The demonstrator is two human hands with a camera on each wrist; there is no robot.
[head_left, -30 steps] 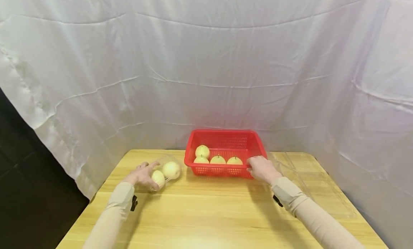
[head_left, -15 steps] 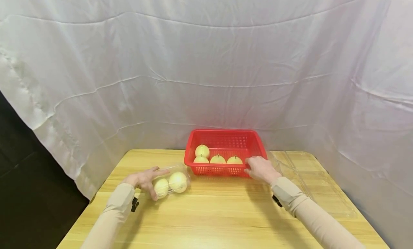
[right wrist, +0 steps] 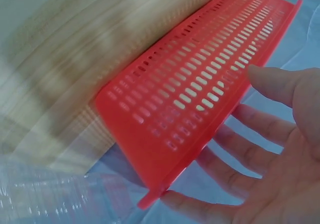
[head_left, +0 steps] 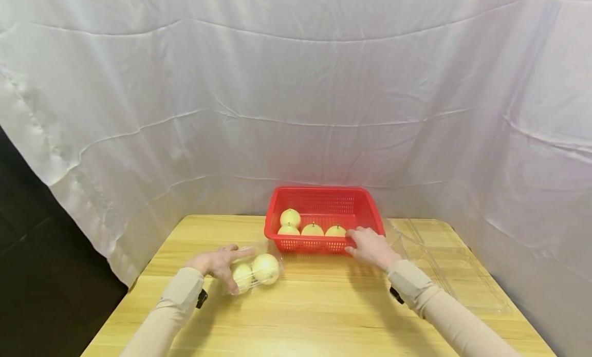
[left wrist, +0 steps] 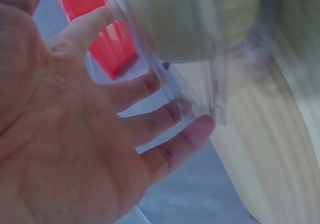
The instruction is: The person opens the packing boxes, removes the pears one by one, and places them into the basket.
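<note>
My left hand holds a clear plastic clamshell box at its left end, thumb on the near side and fingers across the far side. Inside the box lie two round pale yellow pears. In the left wrist view, the fingertips bend along the box's edge. My right hand grips the front right rim of a red perforated basket. The right wrist view shows its thumb over the outer wall and its fingers behind the rim. Several pears with stems sit in the basket.
Clear plastic trays or boxes lie at the table's right side, close to the basket. The wooden table meets a white cloth curtain at the back. A black surface shows beyond the left edge.
My left hand has moved the plastic box with its two pears rightward and nearer. My right hand has shifted slightly left along the basket's rim, its fingers spreading. The basket has stayed in place.
</note>
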